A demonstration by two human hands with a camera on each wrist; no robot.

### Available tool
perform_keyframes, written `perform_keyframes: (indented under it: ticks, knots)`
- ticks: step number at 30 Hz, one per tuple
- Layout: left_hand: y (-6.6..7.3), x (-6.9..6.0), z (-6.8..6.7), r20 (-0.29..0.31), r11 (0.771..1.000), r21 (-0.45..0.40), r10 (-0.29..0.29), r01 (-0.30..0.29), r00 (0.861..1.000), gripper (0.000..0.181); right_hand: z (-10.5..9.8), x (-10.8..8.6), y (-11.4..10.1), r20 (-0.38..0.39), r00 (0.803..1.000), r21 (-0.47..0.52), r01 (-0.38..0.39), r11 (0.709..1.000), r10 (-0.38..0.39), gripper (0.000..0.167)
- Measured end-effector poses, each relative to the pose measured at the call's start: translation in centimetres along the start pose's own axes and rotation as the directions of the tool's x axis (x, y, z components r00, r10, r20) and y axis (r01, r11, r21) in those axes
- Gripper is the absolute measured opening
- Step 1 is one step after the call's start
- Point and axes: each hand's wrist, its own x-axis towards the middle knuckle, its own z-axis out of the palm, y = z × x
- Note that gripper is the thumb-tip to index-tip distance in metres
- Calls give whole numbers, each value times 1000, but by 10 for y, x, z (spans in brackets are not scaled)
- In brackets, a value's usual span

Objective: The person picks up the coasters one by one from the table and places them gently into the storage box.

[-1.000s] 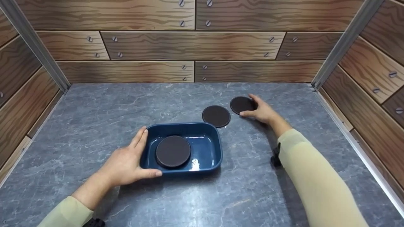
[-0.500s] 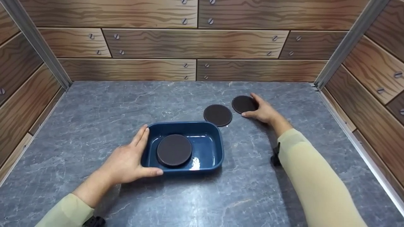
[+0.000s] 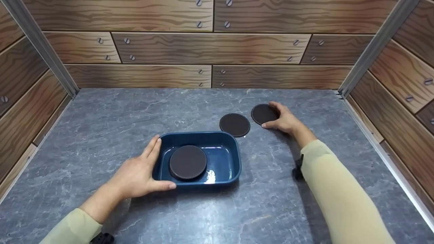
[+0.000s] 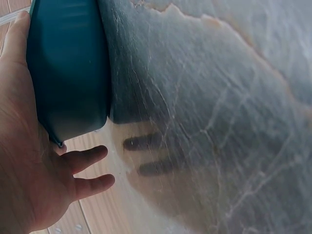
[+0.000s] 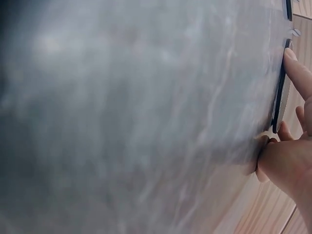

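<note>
A blue rectangular baking dish (image 3: 222,162) lies in the middle of the table in the head view. Its left end is held by my left hand (image 3: 137,174), thumb along the near wall and fingers at the far left corner. In the left wrist view, two fingers (image 4: 90,186) extend clear of the dish wall. Inside the dish, toward its left, sits a round dark brown coaster stack (image 3: 188,162). Farther back, my right hand (image 3: 284,119) grips a dark round coaster (image 3: 262,114) by its edge, between thumb and fingers. The hand covers the coaster's right side.
Another dark coaster (image 3: 234,125) lies flat behind the dish's far right corner, left of the gripped one. The grey marbled table (image 3: 135,108) is bounded by wood-print walls (image 3: 162,47) at the back and sides, with metal posts (image 3: 376,51) in the corners.
The view shifts slightly. Both hands, the dish and the coasters keep nearly the same places.
</note>
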Motion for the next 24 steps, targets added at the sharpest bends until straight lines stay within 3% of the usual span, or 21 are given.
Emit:
perform_keyframes:
  ticks: [12, 24]
  knots:
    - [1, 0, 0, 9, 1000, 4, -4, 4, 1000, 143, 1, -9, -2, -18, 995, -78, -102, 992, 101, 106]
    - [0, -1, -1, 10, 1000, 3, 7, -7, 1000, 141, -3, -20, 0, 13, 997, -139, -73, 988, 75, 107]
